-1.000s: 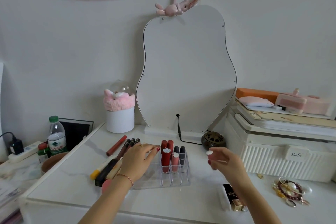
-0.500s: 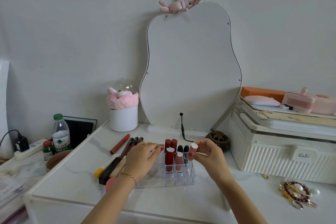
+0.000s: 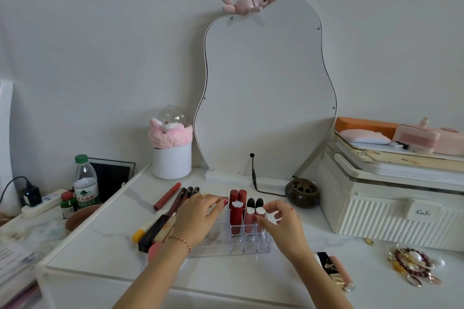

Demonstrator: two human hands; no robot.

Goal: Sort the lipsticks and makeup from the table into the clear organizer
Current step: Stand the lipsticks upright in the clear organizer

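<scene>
Left hand: the left hand (image 3: pixel 198 218) lies palm down, fingers spread flat, on the left part of the clear organizer (image 3: pixel 227 246); it grips nothing.
Right hand: the right hand (image 3: pixel 281 227) is at the organizer's right side, thumb and forefinger pinched on the pink lipstick (image 3: pixel 260 218) with the white cap, which stands upright in a slot.
Organizer: it sits on the white table (image 3: pixel 105 246), in front of the mirror (image 3: pixel 266 93), between the two hands.
Slots: two dark red lipsticks (image 3: pixel 238 202) stand at the back left, a dark red one with a white top in front of them; two black-capped ones (image 3: pixel 254 203) stand behind two pink ones.
Loose makeup, left: a red pencil (image 3: pixel 167 196), three dark tubes (image 3: pixel 187 194), a yellow-tipped pen (image 3: pixel 144 231) and a black tube (image 3: pixel 153 234) lie on the table just left of the organizer, partly under the left hand.
Loose makeup, right: a black lipstick (image 3: pixel 326 264) and a pale pink tube (image 3: pixel 342 272) lie near the table's front edge, beside the right forearm.
Elsewhere: a water bottle (image 3: pixel 85 183) stands far left, a white storage box (image 3: pixel 391 211) to the right, bracelets (image 3: pixel 411 264) in front of the box.
</scene>
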